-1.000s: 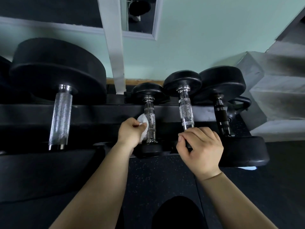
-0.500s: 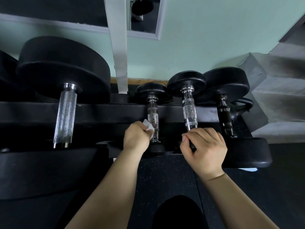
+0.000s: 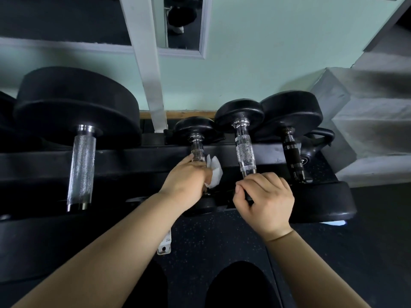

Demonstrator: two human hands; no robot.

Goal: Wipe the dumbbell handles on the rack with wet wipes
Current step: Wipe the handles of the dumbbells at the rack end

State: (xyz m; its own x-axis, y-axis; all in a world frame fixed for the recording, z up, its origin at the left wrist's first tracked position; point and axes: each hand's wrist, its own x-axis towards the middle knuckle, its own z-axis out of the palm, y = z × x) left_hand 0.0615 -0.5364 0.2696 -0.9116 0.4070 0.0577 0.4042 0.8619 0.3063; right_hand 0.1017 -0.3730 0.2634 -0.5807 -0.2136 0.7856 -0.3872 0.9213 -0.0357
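Fingers of my left hand (image 3: 189, 181) curl round the small dumbbell handle (image 3: 198, 150), forearm reaching in from lower left. The white wet wipe (image 3: 215, 172) bunches out at the hand's right side. My right hand (image 3: 266, 201) grips knuckles-up over the near end of the next dumbbell (image 3: 244, 154). Both dumbbells lie across the black rack (image 3: 133, 158), with a larger dumbbell (image 3: 81, 165) further left.

Four dumbbell handles (image 3: 82, 165) (image 3: 198, 150) (image 3: 245, 154) (image 3: 292, 161), one wipe (image 3: 214, 172), two hands (image 3: 189, 181) (image 3: 266, 201)

Before you, black rack (image 3: 133, 158), large dumbbell (image 3: 81, 165) lying across it at left, three smaller dumbbells (image 3: 244, 152) side by side at right.
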